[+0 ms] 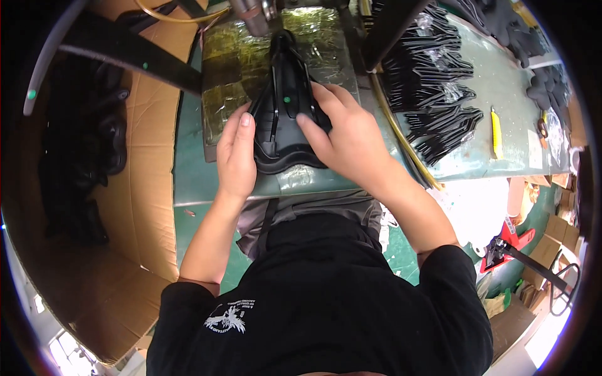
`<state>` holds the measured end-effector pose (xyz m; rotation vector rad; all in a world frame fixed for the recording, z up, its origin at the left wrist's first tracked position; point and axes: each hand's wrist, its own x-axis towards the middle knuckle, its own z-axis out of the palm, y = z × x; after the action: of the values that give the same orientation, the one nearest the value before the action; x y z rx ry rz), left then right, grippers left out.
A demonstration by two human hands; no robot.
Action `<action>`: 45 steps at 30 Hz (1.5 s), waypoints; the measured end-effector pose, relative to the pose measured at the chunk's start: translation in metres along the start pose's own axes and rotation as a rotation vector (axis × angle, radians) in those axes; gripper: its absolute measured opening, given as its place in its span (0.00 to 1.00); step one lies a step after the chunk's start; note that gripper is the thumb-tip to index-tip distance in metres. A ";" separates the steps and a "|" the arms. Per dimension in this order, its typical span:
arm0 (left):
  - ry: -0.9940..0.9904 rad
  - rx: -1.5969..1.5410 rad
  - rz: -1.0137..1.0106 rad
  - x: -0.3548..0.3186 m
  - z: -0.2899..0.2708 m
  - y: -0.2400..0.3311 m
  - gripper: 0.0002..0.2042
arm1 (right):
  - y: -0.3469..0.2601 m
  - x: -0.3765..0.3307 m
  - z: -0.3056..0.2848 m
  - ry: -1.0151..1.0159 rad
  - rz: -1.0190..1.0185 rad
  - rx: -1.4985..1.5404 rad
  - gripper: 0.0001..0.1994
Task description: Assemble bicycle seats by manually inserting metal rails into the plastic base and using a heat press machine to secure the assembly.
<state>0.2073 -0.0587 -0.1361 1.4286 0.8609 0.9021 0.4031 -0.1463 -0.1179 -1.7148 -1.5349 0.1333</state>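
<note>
A black bicycle saddle (286, 128) lies upside down on the tape-covered pad (226, 94), its narrow nose pointing away from me and its wide rear toward me. Two rails run along its underside. My left hand (237, 156) is closed along the saddle's left edge, thumb on top and some fingertips hidden. From the right, my right hand (348, 131) grips the other side, its thumb resting on the underside near the middle. A metal machine head (252, 17) stands just beyond the nose.
On the left is a big cardboard box (150, 156) with black saddles (113, 141) inside. Stacked black rails (439, 94) lie on the right bench, beside a yellow utility knife (496, 135). A yellow hose (401, 135) runs between. A red pallet jack (517, 238) stands lower right.
</note>
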 end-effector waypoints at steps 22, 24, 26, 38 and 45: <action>0.174 0.735 0.769 0.085 0.015 -0.012 0.09 | 0.034 0.060 0.049 0.329 -0.141 -0.113 0.23; 0.170 0.728 0.749 0.084 0.015 -0.011 0.08 | 0.031 0.063 0.047 0.334 -0.079 -0.045 0.28; 0.262 0.711 0.844 0.085 0.015 -0.011 0.11 | 0.026 0.062 0.044 0.293 -0.031 -0.026 0.31; 0.175 0.711 0.246 0.072 0.010 0.014 0.20 | 0.014 0.056 0.016 0.097 0.198 0.279 0.32; -0.066 0.259 0.084 0.025 -0.014 0.034 0.18 | 0.033 0.011 -0.045 0.015 -0.089 0.310 0.30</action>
<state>0.2054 -0.0317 -0.1009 1.7200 0.8978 0.8233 0.4570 -0.1568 -0.1037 -1.3993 -1.4901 0.2962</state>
